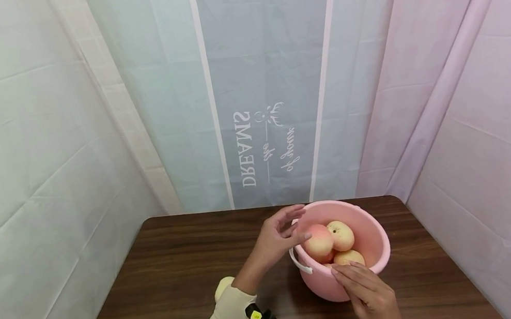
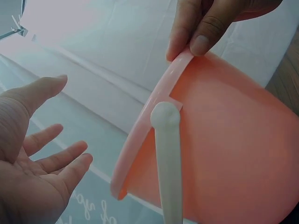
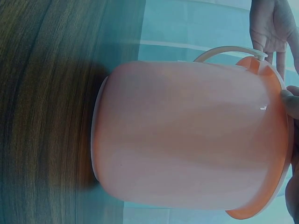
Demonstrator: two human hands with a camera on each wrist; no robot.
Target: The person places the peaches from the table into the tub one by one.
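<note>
A pink bucket [image 1: 329, 284] stands tilted-looking on the table, its white handle [image 1: 300, 261] hanging at the left side. Inside lie several yellow-and-pink fruits that look like peaches, among them a blushed peach [image 1: 318, 241] and a paler peach [image 1: 341, 235]. My left hand [image 1: 282, 233] hovers over the bucket's left rim, fingers spread and holding nothing; in the left wrist view it is apart from the bucket. With thumb and fingers, my right hand [image 1: 368, 293] pinches the near rim, seen closely in the left wrist view [image 2: 205, 28].
Behind my left wrist a pale yellow round thing [image 1: 224, 287] lies on the dark wooden table [image 1: 165, 283], partly hidden by the sleeve. Light cloth walls [image 1: 49, 150] enclose the table at the left, right and back; the back curtain [image 1: 267, 49] carries mirrored lettering.
</note>
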